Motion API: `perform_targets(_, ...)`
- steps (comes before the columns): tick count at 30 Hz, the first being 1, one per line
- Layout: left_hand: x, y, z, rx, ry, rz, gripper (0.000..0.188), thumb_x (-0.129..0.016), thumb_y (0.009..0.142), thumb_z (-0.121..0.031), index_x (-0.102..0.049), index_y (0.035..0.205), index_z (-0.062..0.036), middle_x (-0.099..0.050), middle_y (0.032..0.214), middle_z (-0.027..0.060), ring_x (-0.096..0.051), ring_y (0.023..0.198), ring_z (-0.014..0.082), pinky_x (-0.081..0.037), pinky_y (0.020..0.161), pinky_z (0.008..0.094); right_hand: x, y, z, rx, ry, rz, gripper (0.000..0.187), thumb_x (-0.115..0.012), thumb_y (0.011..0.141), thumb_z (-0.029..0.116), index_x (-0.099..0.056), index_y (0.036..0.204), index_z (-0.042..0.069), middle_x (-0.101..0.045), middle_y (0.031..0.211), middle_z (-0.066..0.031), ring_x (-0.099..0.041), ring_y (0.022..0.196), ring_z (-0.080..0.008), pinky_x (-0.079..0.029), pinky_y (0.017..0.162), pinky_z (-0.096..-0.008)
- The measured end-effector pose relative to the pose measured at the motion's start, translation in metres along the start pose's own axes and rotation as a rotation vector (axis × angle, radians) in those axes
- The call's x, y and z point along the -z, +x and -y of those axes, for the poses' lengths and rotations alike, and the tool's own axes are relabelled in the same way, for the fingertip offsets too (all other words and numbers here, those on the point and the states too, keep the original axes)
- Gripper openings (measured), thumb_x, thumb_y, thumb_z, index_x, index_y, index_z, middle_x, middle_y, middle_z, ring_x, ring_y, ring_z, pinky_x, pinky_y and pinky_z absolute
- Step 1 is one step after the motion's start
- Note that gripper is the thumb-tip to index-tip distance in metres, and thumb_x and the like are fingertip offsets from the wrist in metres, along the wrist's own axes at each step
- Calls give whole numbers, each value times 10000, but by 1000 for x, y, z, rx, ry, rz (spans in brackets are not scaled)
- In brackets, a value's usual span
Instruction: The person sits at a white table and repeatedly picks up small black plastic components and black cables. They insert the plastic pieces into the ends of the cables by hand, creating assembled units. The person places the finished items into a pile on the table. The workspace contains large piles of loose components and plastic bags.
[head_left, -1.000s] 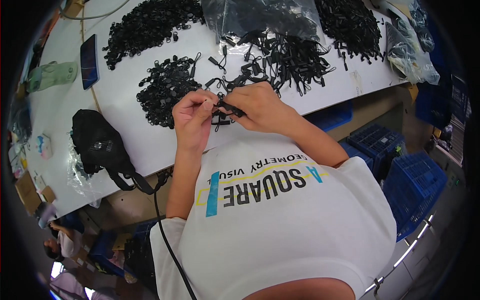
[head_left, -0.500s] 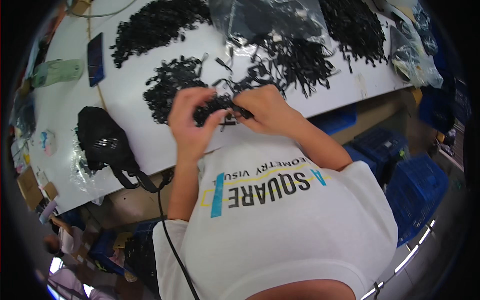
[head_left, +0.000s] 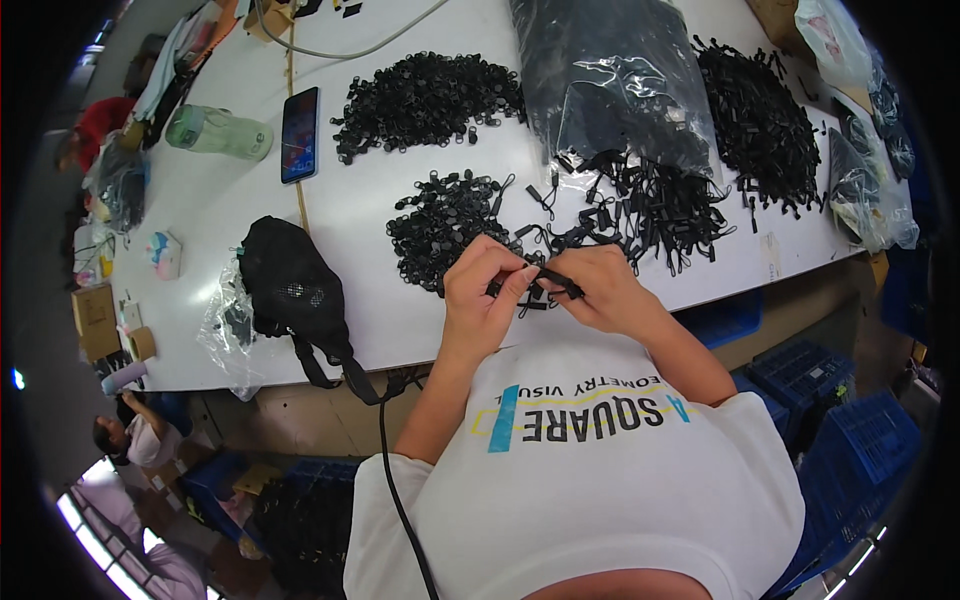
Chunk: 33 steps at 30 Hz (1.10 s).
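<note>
My right hand (head_left: 608,290) is closed around a slim black cord pull (head_left: 568,284), its thicker end sticking out below the fingers. Thumb and forefinger of my left hand (head_left: 476,296) pinch together right at the far end of it; whatever small piece sits between those fingertips is too hidden to name. Just beyond the left hand lies a heap of small black ring-like pieces (head_left: 430,232). Past my right hand, a loose heap of black cord pulls (head_left: 655,212) with thin loops spreads over the white table (head_left: 365,215).
A large clear bag of black parts (head_left: 615,85) lies at the far middle, between two more black heaps (head_left: 430,100) (head_left: 765,135). On the left are a phone (head_left: 300,135), a green bottle (head_left: 220,133) and a black pouch (head_left: 290,280). Blue crates (head_left: 850,460) stand at right.
The view has shifted, so the table's things sit lower and farther right. My left fingers, spread apart before, have closed to a pinch against the right hand's cord pull.
</note>
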<state>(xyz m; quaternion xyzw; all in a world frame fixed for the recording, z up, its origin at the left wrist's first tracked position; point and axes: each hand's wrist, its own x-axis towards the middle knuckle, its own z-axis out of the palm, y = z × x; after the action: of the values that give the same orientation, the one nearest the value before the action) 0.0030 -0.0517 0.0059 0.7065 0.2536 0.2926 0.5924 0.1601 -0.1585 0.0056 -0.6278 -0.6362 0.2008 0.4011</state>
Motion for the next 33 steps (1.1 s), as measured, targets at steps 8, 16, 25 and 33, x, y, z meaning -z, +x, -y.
perform_targets(8,-7,-3,17,5,-537,-73,80,-707,838,-37,-646,836,14,-556,848,51,-522,757,118,-425,671,233,5,-3,1,59,-88,-33,150,-720,766,116,-594,777,36,-571,638,-96,-569,534,-277,-415,469,-381)
perform_targets(16,-14,-8,15,-33,-221,-17,160,-733,759,43,-656,898,40,-586,864,71,-539,742,118,-444,665,221,0,-15,-2,72,-129,-59,183,-690,793,166,-548,756,57,-545,637,-66,-580,558,-255,-428,493,-363)
perform_targets(25,-11,-9,20,-44,-295,60,139,-651,718,85,-594,830,24,-548,850,70,-493,760,120,-403,674,232,-1,-16,-1,80,-155,27,219,-730,710,180,-553,776,70,-553,666,-50,-602,584,-242,-454,507,-362)
perform_targets(33,-10,-17,22,184,-733,313,201,-709,676,-81,-578,819,-29,-468,847,25,-400,786,120,-325,728,248,-4,-18,11,106,-113,101,259,-747,675,243,-566,759,77,-577,684,-38,-609,583,-244,-464,496,-382)
